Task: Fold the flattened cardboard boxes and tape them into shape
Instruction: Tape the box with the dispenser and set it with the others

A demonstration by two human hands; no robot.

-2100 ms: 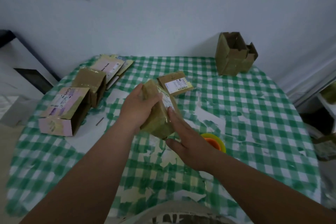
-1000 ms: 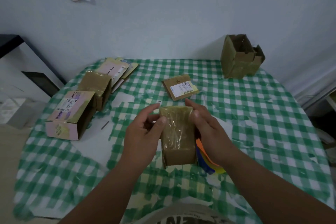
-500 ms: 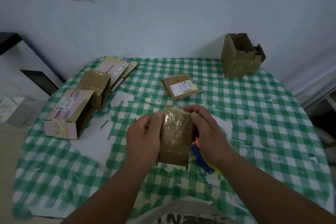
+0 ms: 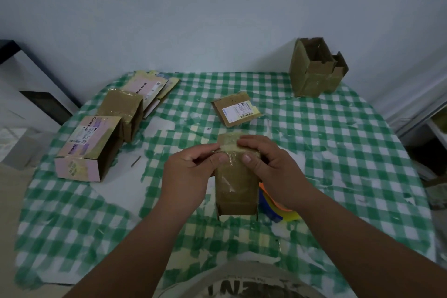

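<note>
Taping step: box (image 4: 235, 184) upright on surface (image 4: 338, 152), centre front, between both hands. Left hand (image 4: 191, 172) and right hand (image 4: 268, 164) each pinching box top, thumbs pressing clear tape onto front face. Next, likely: smooth tape down, check seam. Tape roll (image 4: 278, 205) touching box, right. Finished boxes (image 4: 108, 133) left, open boxes (image 4: 314, 68) far right, flat box (image 4: 235, 109) behind. No obstruction.

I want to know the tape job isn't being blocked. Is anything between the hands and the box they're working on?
Nothing visible. The left hand and right hand both grip the top of the upright cardboard box directly, thumbs on its taped front. The coloured tape roll lies behind it.
</note>
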